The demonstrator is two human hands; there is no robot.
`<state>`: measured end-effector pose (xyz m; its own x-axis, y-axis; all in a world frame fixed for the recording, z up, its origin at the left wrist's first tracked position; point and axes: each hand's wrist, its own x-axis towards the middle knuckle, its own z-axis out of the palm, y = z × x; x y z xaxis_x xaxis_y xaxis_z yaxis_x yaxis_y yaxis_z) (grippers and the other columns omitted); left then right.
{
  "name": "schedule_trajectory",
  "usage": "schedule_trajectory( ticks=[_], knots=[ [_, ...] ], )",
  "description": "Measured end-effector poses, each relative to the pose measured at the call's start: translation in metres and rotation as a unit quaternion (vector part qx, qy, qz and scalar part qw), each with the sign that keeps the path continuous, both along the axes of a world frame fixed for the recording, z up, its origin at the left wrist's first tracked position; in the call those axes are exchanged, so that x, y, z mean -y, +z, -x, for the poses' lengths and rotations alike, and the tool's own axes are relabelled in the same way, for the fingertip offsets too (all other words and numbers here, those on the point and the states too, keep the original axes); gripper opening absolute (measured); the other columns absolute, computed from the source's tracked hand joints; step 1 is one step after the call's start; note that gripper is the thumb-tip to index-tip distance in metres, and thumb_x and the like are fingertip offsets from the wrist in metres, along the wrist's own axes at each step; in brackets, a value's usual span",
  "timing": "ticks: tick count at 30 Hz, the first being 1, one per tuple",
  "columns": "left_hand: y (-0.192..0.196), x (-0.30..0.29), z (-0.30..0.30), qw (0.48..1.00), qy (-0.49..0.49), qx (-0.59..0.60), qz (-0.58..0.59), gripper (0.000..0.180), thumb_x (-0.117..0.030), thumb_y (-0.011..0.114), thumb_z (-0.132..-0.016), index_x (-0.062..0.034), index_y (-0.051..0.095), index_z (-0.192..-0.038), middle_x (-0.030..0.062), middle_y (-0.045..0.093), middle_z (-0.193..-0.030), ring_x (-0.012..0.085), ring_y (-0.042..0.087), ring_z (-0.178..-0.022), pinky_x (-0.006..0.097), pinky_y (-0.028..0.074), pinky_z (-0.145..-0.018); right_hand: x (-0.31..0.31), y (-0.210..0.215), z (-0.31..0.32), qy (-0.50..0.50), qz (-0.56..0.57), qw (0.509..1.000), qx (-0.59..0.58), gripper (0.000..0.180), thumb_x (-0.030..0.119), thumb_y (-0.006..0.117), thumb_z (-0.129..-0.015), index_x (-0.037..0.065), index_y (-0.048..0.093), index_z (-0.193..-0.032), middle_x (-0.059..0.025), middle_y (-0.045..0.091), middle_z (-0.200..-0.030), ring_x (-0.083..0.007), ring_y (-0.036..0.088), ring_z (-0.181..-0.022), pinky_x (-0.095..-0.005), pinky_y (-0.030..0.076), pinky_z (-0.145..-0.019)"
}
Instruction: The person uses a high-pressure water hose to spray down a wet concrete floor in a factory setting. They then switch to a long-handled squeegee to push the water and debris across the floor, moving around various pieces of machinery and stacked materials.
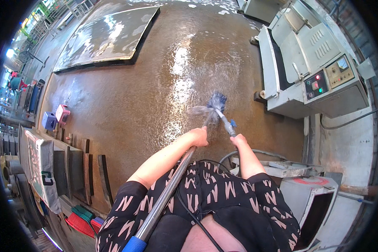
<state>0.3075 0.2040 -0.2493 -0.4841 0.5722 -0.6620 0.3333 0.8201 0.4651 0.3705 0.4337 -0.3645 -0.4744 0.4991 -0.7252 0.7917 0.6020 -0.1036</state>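
Observation:
My left hand (199, 137) is closed around a long shiny metal pole (167, 193) that slants past my body and has a blue grip (134, 244) at its near end. At the far end of the pole, a blue brush head (219, 99) rests on the wet floor, partly hidden by spray. Gripped in my right hand (239, 140) is a grey hose pipe (226, 124) with a small blue valve handle (233, 123). Water (203, 111) bursts from its tip over the brush and fans out to the left.
Wet brown floor (126, 96) spreads ahead. A large flat slab (101, 44) lies at the far left. Two small stools (63, 113) stand nearer. A grey machine (302, 71) with lit controls is on the right. A hose (266, 152) curves behind my right arm, beside a metal frame (290, 169).

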Motion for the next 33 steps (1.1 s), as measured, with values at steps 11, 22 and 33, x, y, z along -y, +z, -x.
schedule_trajectory(
  ticks=[11, 22, 33],
  knots=[
    [-0.012, 0.000, -0.004, 0.999, -0.007, -0.039, 0.002, 0.082, -0.027, 0.064, -0.068, 0.0055, 0.022, -0.131, 0.0223, 0.061, -0.092, 0.0292, 0.062, -0.082, 0.037, 0.048, -0.076, 0.012, 0.015, 0.005, -0.009, 0.025, 1.000, -0.002, 0.044, 0.037, 0.064, -0.072, -0.003, 0.060, -0.092, -0.0172, 0.063, -0.085, -0.0267, 0.063, -0.075, -0.0377, 0.049, -0.069],
    [-0.001, 0.000, -0.008, 1.000, 0.002, -0.008, -0.009, 0.074, -0.025, 0.061, -0.069, 0.0106, 0.029, -0.125, 0.0255, 0.058, -0.100, 0.0332, 0.058, -0.094, 0.037, 0.046, -0.082, -0.017, -0.008, -0.020, -0.033, -0.013, 0.999, -0.004, 0.039, 0.034, 0.062, -0.074, -0.001, 0.061, -0.091, -0.0142, 0.064, -0.084, -0.0230, 0.064, -0.074, -0.0352, 0.049, -0.067],
    [-0.015, 0.002, -0.005, 0.999, 0.000, -0.022, -0.028, 0.071, -0.029, 0.067, -0.065, 0.0059, 0.036, -0.119, 0.0242, 0.058, -0.097, 0.0347, 0.058, -0.091, 0.039, 0.047, -0.078, -0.020, -0.045, -0.028, 0.023, -0.036, 0.995, -0.087, 0.044, 0.037, 0.066, -0.069, -0.001, 0.061, -0.092, -0.0190, 0.061, -0.095, -0.0298, 0.060, -0.090, -0.0385, 0.049, -0.076]
  ],
)
